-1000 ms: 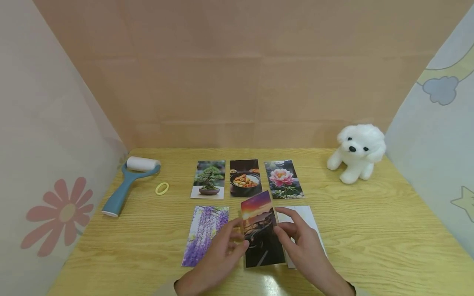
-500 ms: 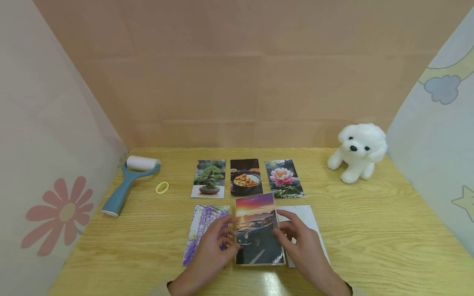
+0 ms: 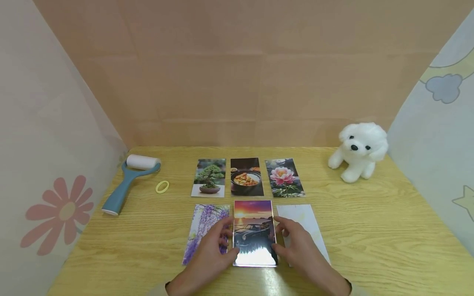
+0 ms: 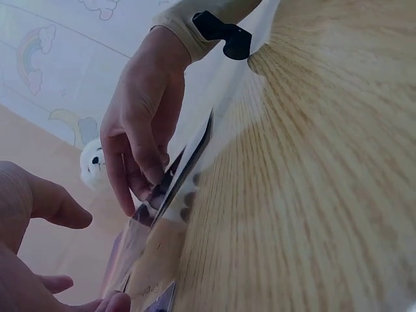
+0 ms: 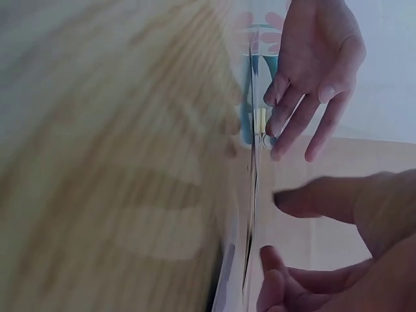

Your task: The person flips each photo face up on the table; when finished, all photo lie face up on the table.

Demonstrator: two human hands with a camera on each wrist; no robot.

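Observation:
A glossy photo card (image 3: 254, 230) with a car at sunset lies nearly flat on the wooden table, bright glare over its lower part. My left hand (image 3: 211, 250) is at its left edge; the thumb stands apart from the fingers. On the right edge, my right hand (image 3: 300, 246) has bent fingers and a separate thumb beside the card. Neither hand plainly pinches it. Under my left hand a purple wisteria card (image 3: 200, 230) is partly covered. A pale card (image 3: 312, 230) lies partly under my right hand. The wrist views show the car card almost edge-on.
Behind these lie a bonsai card (image 3: 209, 176), a food-bowl card (image 3: 247, 176) and a pink-flower card (image 3: 284, 176). At the left are a blue-handled lint roller (image 3: 127, 181) and a yellow ring (image 3: 162, 187). A white plush dog (image 3: 359, 152) sits at the back right.
The car card has come down from a tilted, raised pose, straightened and now lies nearly flat between the two neighbouring cards. My fingers have loosened at its edges.

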